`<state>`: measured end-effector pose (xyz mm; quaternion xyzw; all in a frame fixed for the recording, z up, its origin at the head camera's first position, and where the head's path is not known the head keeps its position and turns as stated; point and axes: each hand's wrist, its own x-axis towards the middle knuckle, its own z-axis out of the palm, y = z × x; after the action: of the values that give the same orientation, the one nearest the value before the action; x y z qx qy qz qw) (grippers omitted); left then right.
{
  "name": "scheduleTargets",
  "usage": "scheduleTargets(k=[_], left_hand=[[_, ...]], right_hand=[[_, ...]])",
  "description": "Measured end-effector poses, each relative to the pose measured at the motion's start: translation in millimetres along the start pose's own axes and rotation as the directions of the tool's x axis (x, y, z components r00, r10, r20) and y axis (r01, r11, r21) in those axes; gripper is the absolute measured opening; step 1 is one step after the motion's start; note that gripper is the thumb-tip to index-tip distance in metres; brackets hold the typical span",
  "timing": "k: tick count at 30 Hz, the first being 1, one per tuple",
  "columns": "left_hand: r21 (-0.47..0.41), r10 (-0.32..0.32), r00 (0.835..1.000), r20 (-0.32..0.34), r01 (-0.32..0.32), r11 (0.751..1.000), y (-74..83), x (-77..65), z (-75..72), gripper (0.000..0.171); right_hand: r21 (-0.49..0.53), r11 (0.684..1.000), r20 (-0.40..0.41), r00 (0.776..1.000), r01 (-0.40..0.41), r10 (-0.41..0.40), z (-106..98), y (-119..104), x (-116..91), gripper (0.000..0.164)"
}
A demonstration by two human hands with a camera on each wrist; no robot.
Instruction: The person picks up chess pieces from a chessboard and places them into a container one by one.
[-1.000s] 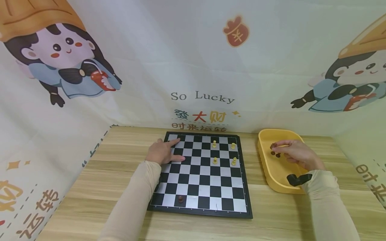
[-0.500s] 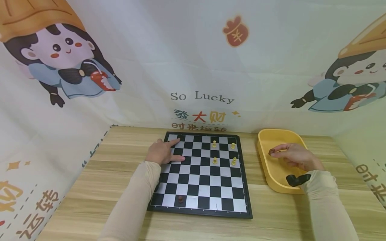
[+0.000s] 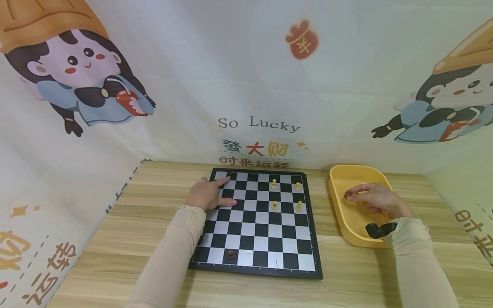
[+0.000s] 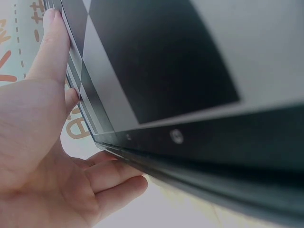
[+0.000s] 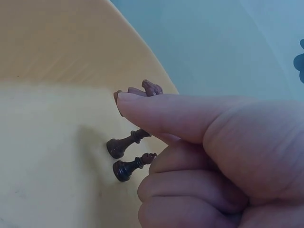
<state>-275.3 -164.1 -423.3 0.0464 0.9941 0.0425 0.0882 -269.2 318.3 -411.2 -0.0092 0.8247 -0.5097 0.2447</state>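
Note:
My left hand (image 3: 206,194) rests on the left edge of the chessboard (image 3: 261,217), thumb and index finger stretched over its squares. In the left wrist view, the other fingers lie against the board's side. Over the yellow tray (image 3: 340,222), my right hand (image 3: 381,200) pinches a brown knight (image 5: 152,88) between thumb and forefinger, its base end toward the fingertips. Below those fingers, two dark chess pieces, one (image 5: 118,146) beside another (image 5: 122,170), are inside the tray, partly covered by the hand. A dark piece (image 3: 231,254) stands on the board's near row.
Several yellow pieces stand toward the board's right side, one pawn-like piece (image 3: 274,205) among them. The wooden table (image 3: 154,222) runs around the board and tray. A printed cloth (image 3: 185,94) hangs behind. A black strap piece (image 3: 379,230) sits at the right wrist.
My right hand has lowered slightly and tipped the knight over between its fingertips. The other dark pieces in the tray are now hidden in the head view. My left hand has stayed put.

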Motion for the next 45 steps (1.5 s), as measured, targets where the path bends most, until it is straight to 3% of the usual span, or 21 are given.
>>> scheduleTargets(k=[6,31,39,45], left_hand=[[0.002,0.003,1.000,-0.004,-0.003,1.000,0.3,-0.3,0.2,0.097],[-0.007,0.012,1.000,-0.011,-0.012,1.000,-0.3,-1.0,0.3,0.095],[0.003,0.007,1.000,0.001,-0.007,1.000,0.4,-2.6,-1.9,0.096],[0.013,0.011,1.000,-0.001,-0.011,1.000,0.9,-2.1,-1.6,0.096]], right_hand=[[0.009,1.000,-0.015,1.000,-0.006,0.006,0,2,1,0.022],[-0.020,1.000,-0.036,0.999,0.005,-0.005,-3,-4,-5,0.035],[-0.077,0.997,-0.074,0.997,0.023,-0.028,-2,-19,-12,0.052],[-0.164,0.984,-0.101,0.990,0.076,-0.093,6,-38,-20,0.054]])
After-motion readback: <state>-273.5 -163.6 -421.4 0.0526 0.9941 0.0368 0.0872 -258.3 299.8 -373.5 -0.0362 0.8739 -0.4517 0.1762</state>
